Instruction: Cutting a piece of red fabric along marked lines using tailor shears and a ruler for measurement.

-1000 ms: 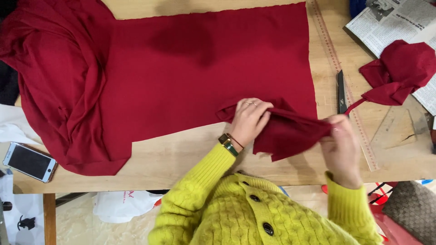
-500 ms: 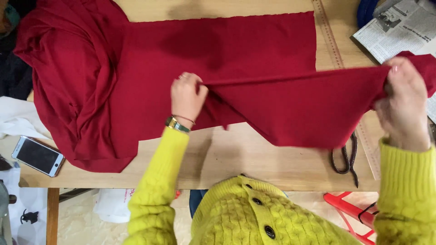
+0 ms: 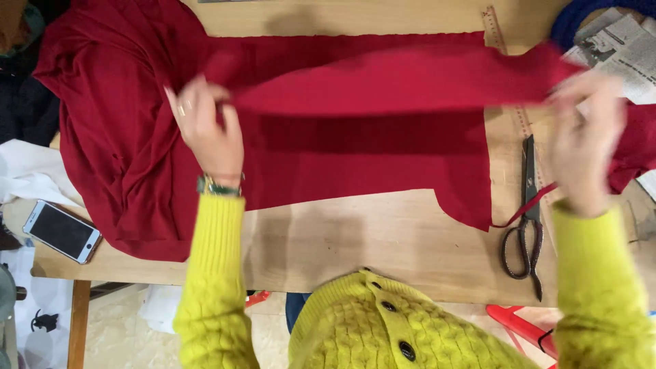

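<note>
A long strip of red fabric (image 3: 396, 89) is stretched taut between my two hands above the table. My left hand (image 3: 205, 126) pinches its left end over the bunched part of the large red cloth (image 3: 116, 137). My right hand (image 3: 588, 147) grips the right end near the table's right side, slightly blurred. The large red cloth lies flat across the wooden table (image 3: 369, 232) beneath the strip. Both arms wear yellow knitted sleeves; a watch sits on my left wrist.
Black-handled scissors (image 3: 525, 225) lie on the table at the right, with a thin red thread across them. A wooden ruler (image 3: 502, 48) runs along the right side. Newspaper (image 3: 615, 48) sits top right, a smartphone (image 3: 61, 231) at the left edge, white cloth (image 3: 27, 171) beside it.
My hands have spread wide apart, pulling the folded red piece out into a long strip and lifting it further up over the large cloth. The scissors have come into view.
</note>
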